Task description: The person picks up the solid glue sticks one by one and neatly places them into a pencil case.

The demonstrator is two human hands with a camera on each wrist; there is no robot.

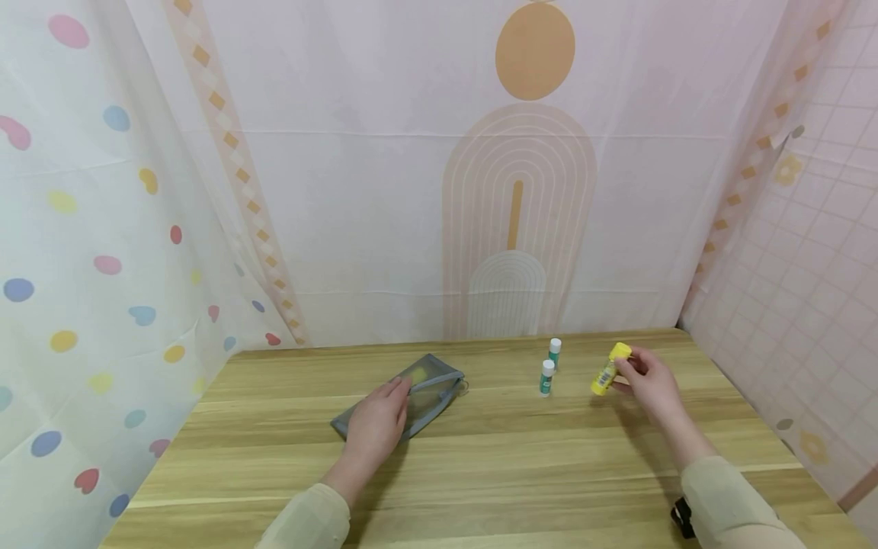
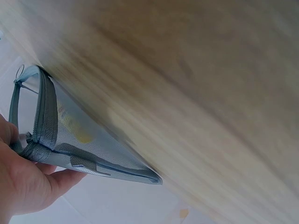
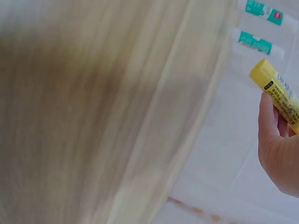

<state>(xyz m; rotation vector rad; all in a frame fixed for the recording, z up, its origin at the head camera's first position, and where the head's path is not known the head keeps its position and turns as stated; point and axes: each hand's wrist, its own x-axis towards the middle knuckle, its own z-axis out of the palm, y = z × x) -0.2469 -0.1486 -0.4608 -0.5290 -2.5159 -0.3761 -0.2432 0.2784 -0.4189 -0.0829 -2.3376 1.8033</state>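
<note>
My left hand (image 1: 377,423) grips a grey mesh zip pouch (image 1: 430,402) by its edge, left of the table's middle. In the left wrist view the pouch's mouth gapes, and a yellow thing (image 2: 77,130) shows through the mesh inside it. My right hand (image 1: 655,387) holds a yellow glue stick (image 1: 607,374) between thumb and fingers, tilted, above the table's right side. Printed text shows on the stick's label in the right wrist view. Two small green-and-white glue sticks stand upright just left of it, one nearer (image 1: 546,381) and one behind (image 1: 554,352).
The wooden table (image 1: 480,480) reaches back to a patterned curtain (image 1: 384,229). More curtains hang at left and right. A small black object (image 1: 682,518) shows beside the right sleeve near the front. A ring (image 1: 464,387) hangs at the pouch's right end.
</note>
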